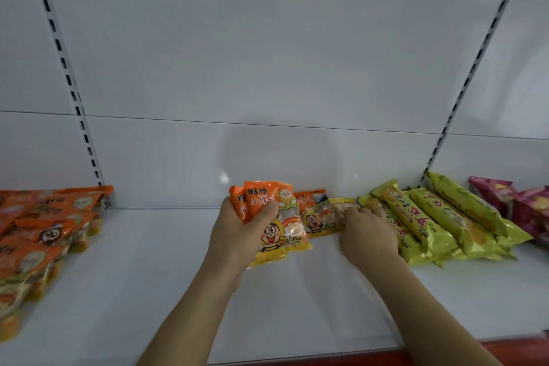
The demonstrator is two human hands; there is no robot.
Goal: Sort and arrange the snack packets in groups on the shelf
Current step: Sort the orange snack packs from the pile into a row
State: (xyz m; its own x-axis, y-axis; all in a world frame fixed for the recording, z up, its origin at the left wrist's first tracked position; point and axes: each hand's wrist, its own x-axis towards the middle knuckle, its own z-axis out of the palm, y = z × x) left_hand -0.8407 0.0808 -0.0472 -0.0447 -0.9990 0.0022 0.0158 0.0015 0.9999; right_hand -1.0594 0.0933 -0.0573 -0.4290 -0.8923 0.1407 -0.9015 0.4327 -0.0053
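Note:
My left hand (pixel 237 232) grips two or three orange-and-yellow snack packets (pixel 269 211) above the middle of the white shelf (pixel 148 261), thumb across their fronts. My right hand (pixel 367 232) reaches over a small yellow packet (pixel 341 206) lying on the shelf, fingers curled on it. Between the two hands another orange-and-yellow packet (pixel 315 217) lies flat on the shelf.
A pile of matching orange packets (pixel 44 232) fills the shelf's left end. Several long yellow-green packets (pixel 439 223) lie side by side just right of my right hand, with pink packets (pixel 517 202) beyond. The white back panel carries two slotted uprights.

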